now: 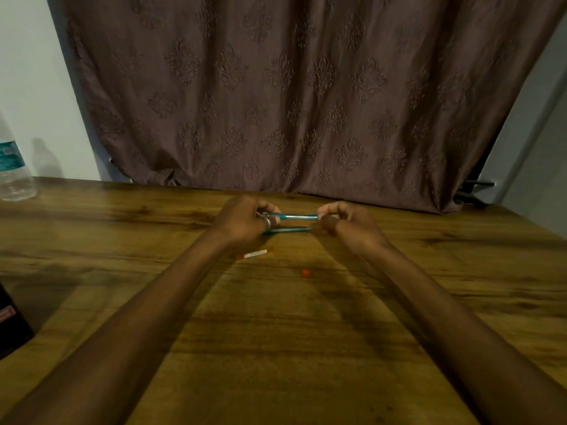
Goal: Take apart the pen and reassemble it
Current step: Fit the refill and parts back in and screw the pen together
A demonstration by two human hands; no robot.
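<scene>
I see both hands raised just above the wooden surface (276,332), holding a teal pen barrel (290,216) level between them. The left hand (242,220) has its grip clenched on the barrel's left end; the right hand (349,220) pinches the right end. A second teal pen piece (288,230) lies just below, its left end hidden by the left hand. Nearer me lie a small orange-and-white piece (255,253) and an orange bit (306,273). A water bottle (13,170) stands far left.
</scene>
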